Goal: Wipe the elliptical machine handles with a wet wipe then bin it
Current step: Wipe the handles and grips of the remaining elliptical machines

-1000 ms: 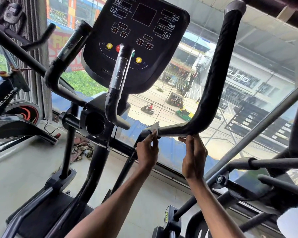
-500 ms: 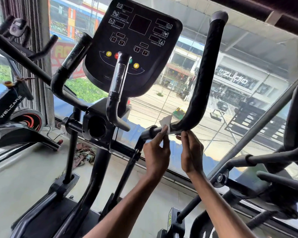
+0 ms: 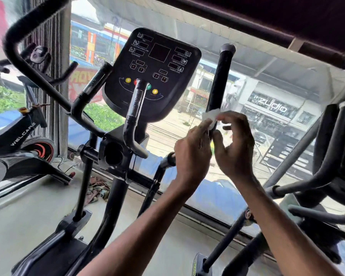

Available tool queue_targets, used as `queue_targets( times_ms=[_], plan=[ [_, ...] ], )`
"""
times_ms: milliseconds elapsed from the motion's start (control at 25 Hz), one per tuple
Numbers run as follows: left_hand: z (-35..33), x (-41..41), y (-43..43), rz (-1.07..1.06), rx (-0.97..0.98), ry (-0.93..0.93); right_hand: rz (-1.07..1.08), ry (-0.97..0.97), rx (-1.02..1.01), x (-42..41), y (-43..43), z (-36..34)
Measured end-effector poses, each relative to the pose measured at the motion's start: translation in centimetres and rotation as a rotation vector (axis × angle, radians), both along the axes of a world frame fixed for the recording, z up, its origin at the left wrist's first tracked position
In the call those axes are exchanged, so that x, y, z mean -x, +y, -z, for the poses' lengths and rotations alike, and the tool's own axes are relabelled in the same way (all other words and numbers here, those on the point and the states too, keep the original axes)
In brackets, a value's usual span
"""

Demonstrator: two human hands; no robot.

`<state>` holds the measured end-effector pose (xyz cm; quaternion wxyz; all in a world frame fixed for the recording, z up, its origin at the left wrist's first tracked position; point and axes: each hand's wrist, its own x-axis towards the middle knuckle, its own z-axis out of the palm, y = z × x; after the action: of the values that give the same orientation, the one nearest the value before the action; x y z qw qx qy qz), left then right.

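Gym floor beside a street-facing window (image 3: 267, 80). The wet wipe (image 3: 211, 116) now sits on the upright shaft of the right handle (image 3: 220, 76), about halfway up. A second ago it was down at the handle's lower bend near the joint, so the stroke has travelled upward. The left hand (image 3: 193, 154) pinches one edge of the wipe against the shaft. The right hand (image 3: 235, 148) curls round from the other side, with its fingertips (image 3: 224, 116) on the wipe, so both hands are clamped on it and wrapping it round the bar. Both hands rose together with the wipe. The view also dropped and shifted, bringing the console (image 3: 153, 72) to centre. Judgement: it's mid-wipe on this handle, with the top section to the cap still to cover. The left handle (image 3: 14, 38) and centre grips (image 3: 136, 104) likely remain. No bin is visible. An exercise bike (image 3: 18, 136) stands far left.
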<state>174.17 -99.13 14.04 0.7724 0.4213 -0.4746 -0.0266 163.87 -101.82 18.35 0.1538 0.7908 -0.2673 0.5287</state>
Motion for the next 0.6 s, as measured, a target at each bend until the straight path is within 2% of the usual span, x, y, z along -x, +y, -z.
queue_targets(
  times_ms=[160, 240, 320, 440, 520, 600],
  plan=[
    [0.2, -1.3, -0.5, -0.07, 0.011, -0.07, 0.032, 0.495, 0.049, 1.1, -1.3, -4.0],
    [0.7, -2.0, -1.2, -0.09, -0.008, -0.104, 0.053, 0.662, 0.14, 1.0, -2.2, -5.1],
    [1.3, -2.1, -1.5, -0.082, -0.057, -0.109, 0.036, 0.768, 0.214, 0.7, -2.8, -5.7],
    [2.6, -2.3, -2.2, 0.061, -0.173, 0.029, 0.005, 0.953, 0.272, 0.1, -3.7, -7.3],
    [3.2, -2.3, -2.5, 0.203, -0.206, 0.121, 0.064, 0.995, 0.307, -0.3, -4.6, -8.9],
    [3.4, -2.3, -2.8, 0.303, -0.208, 0.152, 0.099, 1.025, 0.26, -0.8, -5.3, -10.1]
  ],
)
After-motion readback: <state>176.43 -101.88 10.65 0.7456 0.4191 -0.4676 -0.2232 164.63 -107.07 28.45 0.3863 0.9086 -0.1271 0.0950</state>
